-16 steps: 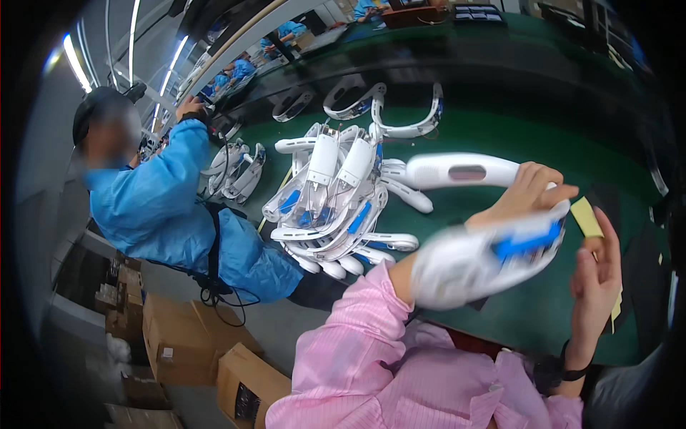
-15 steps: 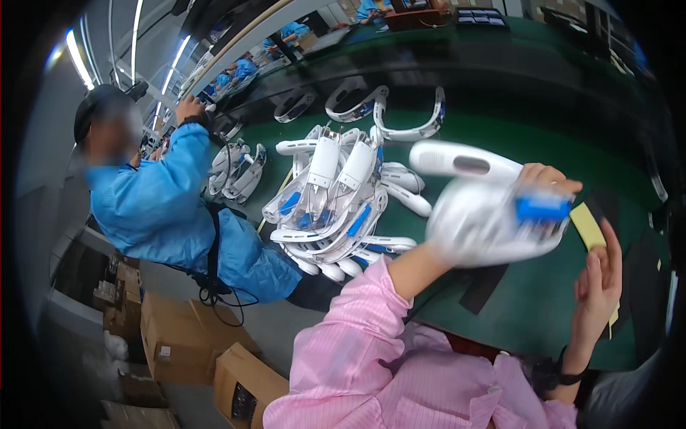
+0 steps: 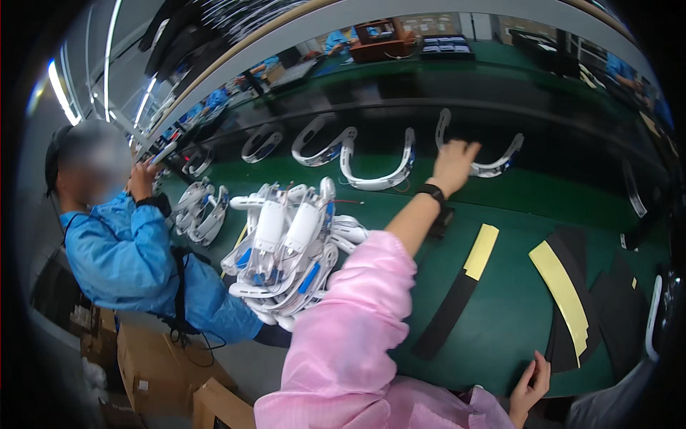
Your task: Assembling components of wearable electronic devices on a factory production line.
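Note:
My left hand (image 3: 455,166) reaches far across the green table and is closed on the lower bend of a U-shaped white plastic housing (image 3: 496,169). The fingers hide part of that bend, and the housing's two ends stick up on either side. At the table's near edge rests my right hand (image 3: 530,390), fingers loosely apart and holding nothing. Beyond it lie black strips (image 3: 572,247) with a yellow strip (image 3: 561,293) on top. Between my arms is a separate black strip (image 3: 446,322) with a yellow piece (image 3: 482,250) at its far end.
More U-shaped housings (image 3: 379,179) stand in a row along the back. A pile of white housings (image 3: 286,243) with blue parts sits left of my arm. A co-worker in blue (image 3: 136,257) sits at the left, cardboard boxes (image 3: 153,365) below. A rail (image 3: 286,28) crosses above the table.
My left hand has carried the white housing from near my right hand to the back row. My right hand has dropped back to the near edge. The view has shifted, uncovering the strips.

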### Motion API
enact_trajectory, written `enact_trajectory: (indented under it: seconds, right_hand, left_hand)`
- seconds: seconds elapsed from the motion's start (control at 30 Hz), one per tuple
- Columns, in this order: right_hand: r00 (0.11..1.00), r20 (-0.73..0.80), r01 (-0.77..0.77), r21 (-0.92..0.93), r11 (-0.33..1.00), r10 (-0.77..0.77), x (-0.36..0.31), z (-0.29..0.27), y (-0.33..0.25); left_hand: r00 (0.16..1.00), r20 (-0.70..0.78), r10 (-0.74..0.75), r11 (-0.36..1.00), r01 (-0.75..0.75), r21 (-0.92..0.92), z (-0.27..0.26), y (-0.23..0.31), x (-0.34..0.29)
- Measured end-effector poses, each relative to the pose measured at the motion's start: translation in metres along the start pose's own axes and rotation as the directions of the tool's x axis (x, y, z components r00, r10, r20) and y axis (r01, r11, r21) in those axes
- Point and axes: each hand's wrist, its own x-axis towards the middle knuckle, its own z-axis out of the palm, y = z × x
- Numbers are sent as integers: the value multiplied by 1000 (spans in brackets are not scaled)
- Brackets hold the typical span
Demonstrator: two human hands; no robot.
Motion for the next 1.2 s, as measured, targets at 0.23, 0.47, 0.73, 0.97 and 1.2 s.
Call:
enact_trajectory:
  seconds: [0.23,0.47,0.73,0.97,1.2]
  right_hand:
    - [998,5,-62,37,997,62,5,-7,-5]
    - [988,150,-44,143,989,22,29,-21,-29]
    - [769,69,637,-7,771,-635,137,-34,-145]
    - [706,371,636,42,770,-603,130,-33,-159]
    - [566,489,743,47,668,-664,130,-25,-160]
  left_hand:
    - [359,738,-572,799,447,402,-86,-85,-55]
    - [841,469,-270,962,222,155,-147,-68,-39]
    - [732,676,-84,445,634,-632,-276,85,0]
    - [619,735,278,412,615,-673,-289,136,-51]
    - [776,611,156,428,504,-750,-296,119,-111]
